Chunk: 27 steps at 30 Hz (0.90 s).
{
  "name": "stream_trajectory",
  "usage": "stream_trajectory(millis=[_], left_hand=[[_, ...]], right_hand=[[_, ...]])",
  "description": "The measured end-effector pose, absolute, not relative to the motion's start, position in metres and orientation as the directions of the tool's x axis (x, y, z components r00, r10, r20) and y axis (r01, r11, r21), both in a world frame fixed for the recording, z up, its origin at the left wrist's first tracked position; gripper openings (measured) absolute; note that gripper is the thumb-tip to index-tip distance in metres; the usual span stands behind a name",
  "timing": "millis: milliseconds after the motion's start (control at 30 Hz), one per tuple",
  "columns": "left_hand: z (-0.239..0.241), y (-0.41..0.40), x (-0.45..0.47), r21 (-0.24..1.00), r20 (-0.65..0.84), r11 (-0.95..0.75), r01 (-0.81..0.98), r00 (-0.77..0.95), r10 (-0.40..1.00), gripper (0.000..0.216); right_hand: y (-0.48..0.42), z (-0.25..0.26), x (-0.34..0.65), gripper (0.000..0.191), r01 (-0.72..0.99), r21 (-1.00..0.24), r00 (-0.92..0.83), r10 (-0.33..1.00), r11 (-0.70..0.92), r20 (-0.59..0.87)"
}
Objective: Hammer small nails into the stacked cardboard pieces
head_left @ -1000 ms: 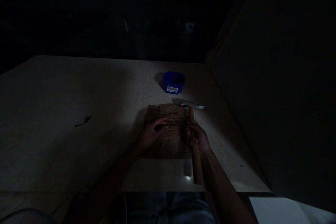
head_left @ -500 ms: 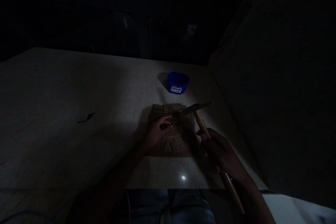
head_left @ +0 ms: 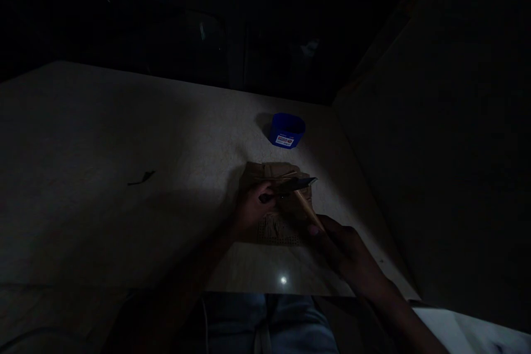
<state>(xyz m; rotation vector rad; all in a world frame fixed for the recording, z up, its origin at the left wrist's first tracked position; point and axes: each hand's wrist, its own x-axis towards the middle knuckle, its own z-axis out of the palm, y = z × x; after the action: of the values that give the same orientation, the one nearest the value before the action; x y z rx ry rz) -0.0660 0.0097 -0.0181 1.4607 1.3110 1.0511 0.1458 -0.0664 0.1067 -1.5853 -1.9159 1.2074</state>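
Observation:
In dim light, a brown piece of work (head_left: pixel 277 237) with rows of small holes and layered strips lies on the table. My left hand (head_left: pixel 254 203) rests at its left side, thumb and fingers pinched together; what they hold is hidden. My right hand (head_left: pixel 346 249) is wrapped round the wooden handle of a hammer (head_left: pixel 307 207). The hammer's dark metal head is low over the middle of the brown piece, close to my left fingertips. Whether the head touches anything I cannot tell.
A blue plastic tub (head_left: pixel 287 131) with a white label stands behind the brown piece. A small dark scrap (head_left: pixel 143 178) lies to the left on the pale tabletop (head_left: pixel 103 121). A dark wall (head_left: pixel 435 149) rises along the right side.
My right hand has brought the hammer head down and left, nearer my left fingers. My left hand stays pinched at the brown piece. The whole view has shifted slightly.

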Motion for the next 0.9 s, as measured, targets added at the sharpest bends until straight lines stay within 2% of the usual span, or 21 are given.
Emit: stream_trajectory(millis=[200, 433, 633, 800, 900], left_hand=[[-0.015, 0.009, -0.065, 0.967, 0.035, -0.056, 0.248, 0.089, 0.995, 0.04], [-0.018, 0.011, -0.064, 0.964, 0.033, -0.056, 0.26, 0.092, 0.995, 0.037], [-0.02, 0.012, -0.064, 0.966, 0.033, -0.058, 0.254, 0.102, 0.994, 0.038], [-0.021, 0.012, -0.064, 0.966, 0.048, -0.07, 0.25, 0.093, 0.995, 0.038], [-0.02, 0.012, -0.064, 0.966, 0.044, -0.067, 0.251, 0.096, 0.994, 0.04]], right_hand=[[-0.068, 0.108, 0.146, 0.048, 0.562, -0.826, -0.227, 0.953, -0.04, -0.201], [-0.058, 0.097, 0.143, 0.049, 0.648, -0.759, -0.289, 0.901, -0.063, -0.322], [-0.063, 0.093, 0.142, 0.05, 0.588, -0.806, -0.24, 0.939, -0.061, -0.247], [-0.06, 0.084, 0.14, 0.051, 0.607, -0.793, -0.286, 0.915, -0.055, -0.283], [-0.06, 0.084, 0.141, 0.051, 0.588, -0.807, -0.249, 0.936, -0.058, -0.249]])
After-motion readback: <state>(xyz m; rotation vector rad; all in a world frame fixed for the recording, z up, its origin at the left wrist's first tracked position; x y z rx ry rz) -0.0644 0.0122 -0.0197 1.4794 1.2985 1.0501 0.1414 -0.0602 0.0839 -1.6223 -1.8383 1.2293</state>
